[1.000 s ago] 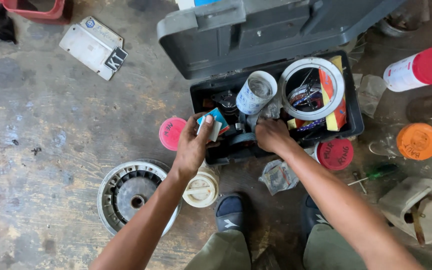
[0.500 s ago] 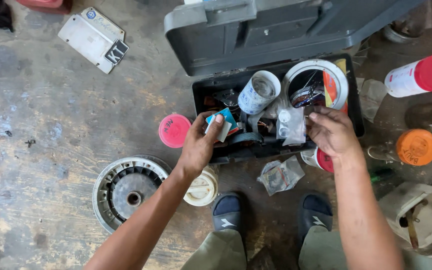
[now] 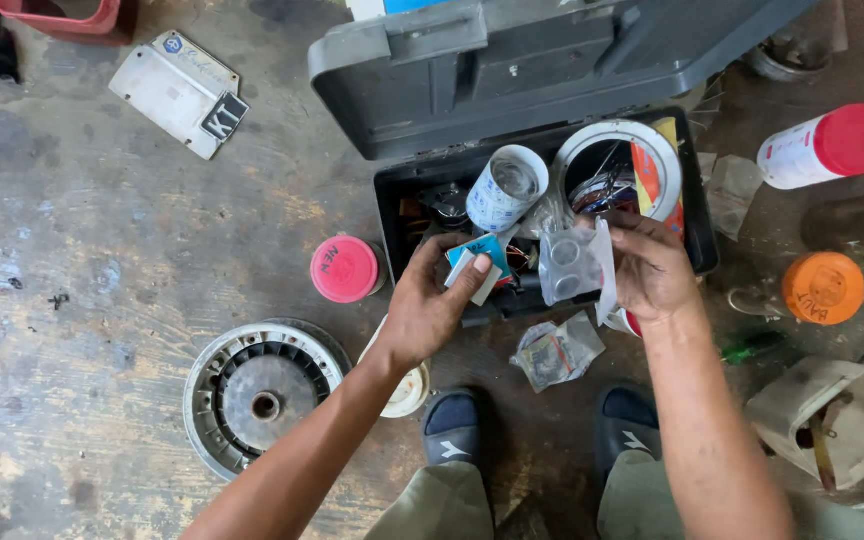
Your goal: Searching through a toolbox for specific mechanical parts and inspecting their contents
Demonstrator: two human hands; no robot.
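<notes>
An open dark grey toolbox [image 3: 397, 215] sits on the stained floor, packed with a white roll of tape [image 3: 505, 187], a large white ring [image 3: 664, 160] and small parts. My left hand [image 3: 430, 305] holds a small blue and white packet [image 3: 478, 260] at the box's front edge. My right hand [image 3: 652, 270] pinches a clear plastic bag [image 3: 574, 262] holding small round parts, raised just over the front of the box. Another clear bag of small parts [image 3: 556, 350] lies on the floor between my hands, in front of my dark slippers [image 3: 452, 425].
A round finned metal part [image 3: 262, 392] lies at lower left, a white lid [image 3: 407, 392] beside it. Pink [image 3: 344, 269] and orange [image 3: 824, 288] caps stand either side of the box. A white can with a red cap [image 3: 822, 145], a grey cover plate [image 3: 182, 92] and a beige housing [image 3: 832, 415] lie around.
My right hand has come out of the box holding the clear bag and lifted it up. My left hand stays at the box's front with the packet.
</notes>
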